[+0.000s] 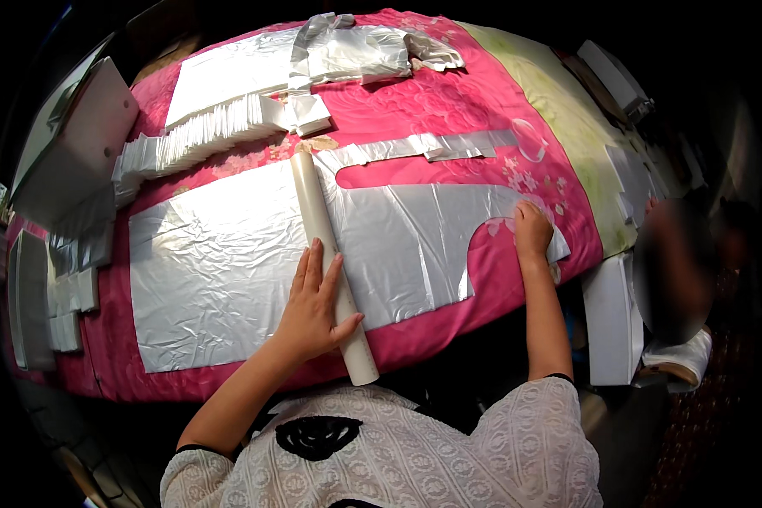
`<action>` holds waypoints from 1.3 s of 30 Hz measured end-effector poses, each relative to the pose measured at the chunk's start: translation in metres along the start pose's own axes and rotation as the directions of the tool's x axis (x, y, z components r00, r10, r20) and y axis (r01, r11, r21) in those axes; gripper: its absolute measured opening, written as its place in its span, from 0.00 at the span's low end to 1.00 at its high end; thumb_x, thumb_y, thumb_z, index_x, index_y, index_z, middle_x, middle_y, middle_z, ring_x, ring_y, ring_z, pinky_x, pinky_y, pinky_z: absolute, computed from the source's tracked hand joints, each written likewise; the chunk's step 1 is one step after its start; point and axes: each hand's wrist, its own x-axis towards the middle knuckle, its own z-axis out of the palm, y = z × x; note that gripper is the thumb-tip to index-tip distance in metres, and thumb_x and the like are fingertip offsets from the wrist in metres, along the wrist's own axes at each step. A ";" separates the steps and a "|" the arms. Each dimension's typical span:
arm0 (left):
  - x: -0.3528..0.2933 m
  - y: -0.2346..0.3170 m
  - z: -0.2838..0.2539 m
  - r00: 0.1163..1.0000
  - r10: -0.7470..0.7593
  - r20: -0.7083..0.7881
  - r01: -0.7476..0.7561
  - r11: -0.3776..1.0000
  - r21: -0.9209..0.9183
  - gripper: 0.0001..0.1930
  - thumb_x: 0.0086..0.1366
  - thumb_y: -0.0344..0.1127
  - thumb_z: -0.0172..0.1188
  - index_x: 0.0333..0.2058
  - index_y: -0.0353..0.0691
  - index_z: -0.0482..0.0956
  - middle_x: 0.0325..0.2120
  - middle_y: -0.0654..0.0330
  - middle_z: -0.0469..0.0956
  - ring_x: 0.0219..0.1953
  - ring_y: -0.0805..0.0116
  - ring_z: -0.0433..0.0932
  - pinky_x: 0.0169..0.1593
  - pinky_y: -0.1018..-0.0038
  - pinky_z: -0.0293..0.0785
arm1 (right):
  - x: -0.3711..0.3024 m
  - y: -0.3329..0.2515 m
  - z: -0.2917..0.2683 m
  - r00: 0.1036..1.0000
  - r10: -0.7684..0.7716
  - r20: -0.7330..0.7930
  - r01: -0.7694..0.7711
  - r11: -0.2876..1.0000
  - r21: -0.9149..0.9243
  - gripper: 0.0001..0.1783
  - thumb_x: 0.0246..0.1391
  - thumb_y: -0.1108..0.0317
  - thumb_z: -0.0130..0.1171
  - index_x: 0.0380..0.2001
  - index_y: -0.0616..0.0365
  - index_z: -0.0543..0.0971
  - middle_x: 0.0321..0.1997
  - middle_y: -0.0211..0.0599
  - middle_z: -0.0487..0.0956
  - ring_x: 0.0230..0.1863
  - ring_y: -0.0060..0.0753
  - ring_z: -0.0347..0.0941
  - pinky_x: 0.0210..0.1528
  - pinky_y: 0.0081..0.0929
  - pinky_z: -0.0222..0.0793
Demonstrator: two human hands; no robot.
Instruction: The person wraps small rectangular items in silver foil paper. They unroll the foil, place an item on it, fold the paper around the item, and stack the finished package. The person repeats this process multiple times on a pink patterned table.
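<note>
Two jobs at once: left hand (313, 309) spread flat over the white tube (317, 212), right hand (533, 229) seemingly pinching the silvery sheet (220, 262); even tension should limit creases.

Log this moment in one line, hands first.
left hand: fingers spread over white tube | right hand: closed at right end of silver sheet | tube: across sheet | sheet: spread on pink cloth
</note>
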 end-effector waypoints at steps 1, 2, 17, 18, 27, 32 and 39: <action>0.000 0.001 -0.001 1.000 -0.004 0.016 0.004 1.000 -0.012 0.43 0.50 0.51 0.59 0.61 0.36 0.52 0.63 0.38 0.37 0.64 0.37 0.39 0.63 0.54 0.43 | 0.000 -0.009 -0.008 0.998 -0.049 -0.027 0.049 0.999 -0.021 0.08 0.48 0.67 0.54 0.29 0.60 0.76 0.34 0.40 0.78 0.40 0.39 0.74 0.46 0.35 0.66; 0.000 0.001 -0.002 0.999 -0.010 0.032 0.011 1.000 -0.022 0.43 0.51 0.50 0.58 0.61 0.37 0.51 0.63 0.38 0.36 0.65 0.38 0.37 0.64 0.55 0.42 | 0.001 -0.019 -0.016 0.994 -0.100 -0.051 0.098 0.994 -0.041 0.07 0.46 0.68 0.56 0.27 0.60 0.75 0.32 0.40 0.78 0.37 0.39 0.74 0.42 0.35 0.67; -0.004 -0.016 -0.045 0.782 -0.370 0.501 0.543 0.011 -0.840 0.12 0.61 0.37 0.57 0.38 0.34 0.74 0.30 0.57 0.77 0.30 0.74 0.76 0.32 0.80 0.72 | -0.110 -0.286 -0.099 0.626 -0.684 0.373 -0.226 0.299 0.927 0.16 0.47 0.72 0.61 0.41 0.63 0.73 0.41 0.38 0.75 0.41 0.31 0.72 0.41 0.24 0.70; -0.012 -0.032 -0.050 0.775 -0.386 0.500 0.568 0.077 -0.820 0.10 0.61 0.36 0.57 0.36 0.34 0.75 0.28 0.58 0.77 0.29 0.74 0.76 0.31 0.80 0.72 | -0.117 -0.288 -0.100 0.631 -0.712 0.308 -0.166 0.264 0.950 0.17 0.47 0.71 0.61 0.41 0.63 0.73 0.44 0.40 0.74 0.44 0.34 0.71 0.43 0.26 0.69; -0.086 -0.155 -0.145 0.592 -0.679 0.434 0.762 0.297 -0.575 0.07 0.53 0.28 0.59 0.33 0.35 0.76 0.25 0.63 0.77 0.27 0.77 0.76 0.32 0.82 0.70 | -0.141 -0.246 -0.115 0.587 -0.275 0.762 -0.022 0.935 0.354 0.30 0.37 0.39 0.62 0.21 0.61 0.75 0.17 0.41 0.74 0.22 0.44 0.73 0.26 0.38 0.67; -0.082 -0.170 -0.172 0.585 -0.665 0.464 0.811 0.483 -0.331 0.09 0.51 0.28 0.61 0.33 0.34 0.76 0.24 0.62 0.78 0.27 0.76 0.76 0.32 0.81 0.71 | -0.150 -0.246 -0.106 0.450 -0.226 0.864 -0.272 0.887 0.373 0.26 0.40 0.47 0.63 0.22 0.65 0.77 0.18 0.44 0.76 0.21 0.40 0.74 0.26 0.32 0.68; -0.076 -0.161 -0.183 0.848 -0.517 -0.118 0.445 0.572 0.689 0.14 0.47 0.21 0.54 0.36 0.30 0.75 0.37 0.51 0.76 0.43 0.51 0.73 0.44 0.63 0.70 | -0.146 -0.244 -0.110 0.403 -0.220 0.888 -0.259 0.904 0.341 0.23 0.41 0.50 0.62 0.25 0.65 0.79 0.19 0.43 0.77 0.21 0.36 0.75 0.26 0.29 0.68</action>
